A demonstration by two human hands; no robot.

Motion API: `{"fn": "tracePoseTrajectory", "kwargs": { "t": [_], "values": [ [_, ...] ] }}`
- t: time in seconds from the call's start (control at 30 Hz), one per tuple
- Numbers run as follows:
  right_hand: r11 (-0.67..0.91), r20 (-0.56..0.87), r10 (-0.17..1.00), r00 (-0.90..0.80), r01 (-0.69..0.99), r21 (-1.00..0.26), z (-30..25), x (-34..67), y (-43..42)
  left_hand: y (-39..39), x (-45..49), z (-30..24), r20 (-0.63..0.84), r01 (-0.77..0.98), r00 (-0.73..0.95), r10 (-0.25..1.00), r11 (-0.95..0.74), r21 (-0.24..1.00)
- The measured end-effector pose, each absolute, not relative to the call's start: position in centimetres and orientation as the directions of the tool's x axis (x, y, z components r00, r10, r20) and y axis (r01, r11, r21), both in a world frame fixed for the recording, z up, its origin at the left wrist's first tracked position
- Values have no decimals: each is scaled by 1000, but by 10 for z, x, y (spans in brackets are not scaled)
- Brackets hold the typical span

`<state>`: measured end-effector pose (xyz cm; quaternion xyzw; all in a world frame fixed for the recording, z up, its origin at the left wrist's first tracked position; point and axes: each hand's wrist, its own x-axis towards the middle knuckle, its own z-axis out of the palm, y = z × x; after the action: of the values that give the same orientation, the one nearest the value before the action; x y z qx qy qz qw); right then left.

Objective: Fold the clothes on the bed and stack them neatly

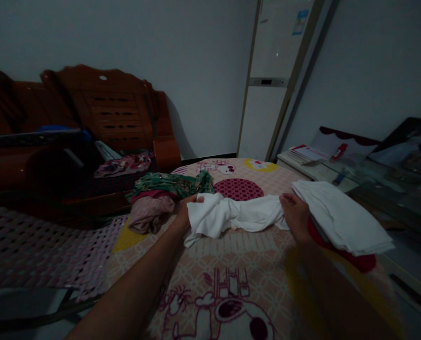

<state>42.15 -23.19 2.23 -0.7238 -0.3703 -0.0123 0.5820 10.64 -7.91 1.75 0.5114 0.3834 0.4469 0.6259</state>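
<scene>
A white cloth garment (248,215), bunched and stretched sideways, lies between my hands over a patterned pink table cover (239,269). Its left end is gripped by my left hand (187,210), fingers partly hidden under the fabric. My right hand (295,210) pinches the right end between thumb and fingers. Just right of that hand rests a stack of folded white cloth (341,215). Beyond my left hand sit a crumpled green patterned cloth (175,184) and a dusty pink cloth (152,212).
A woven chair (47,241) stands close on the left, with a carved wooden bench (107,113) behind it. At the right is a glass-topped cabinet (383,184) bearing papers (302,153). A tall white air conditioner (267,113) stands by the far wall.
</scene>
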Motion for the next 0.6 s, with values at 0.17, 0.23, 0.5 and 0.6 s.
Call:
{"fn": "tracePoseTrajectory", "kwargs": {
  "t": [0.17,0.23,0.5,0.6],
  "values": [
    [174,798,542,263,894,-413,40,378,-236,-68,96,12,-51,-160,313,948,105,982],
    [309,768,638,58,894,-324,38,359,-236,-67,94,12,29,-111,256,966,0,994],
    [389,452,850,-271,902,-189,11,333,-233,-81,91,41,231,-108,88,969,-221,969],
    [371,410,868,-280,914,-162,12,336,-233,-86,90,48,179,-69,227,957,-167,983]
  ]
}}
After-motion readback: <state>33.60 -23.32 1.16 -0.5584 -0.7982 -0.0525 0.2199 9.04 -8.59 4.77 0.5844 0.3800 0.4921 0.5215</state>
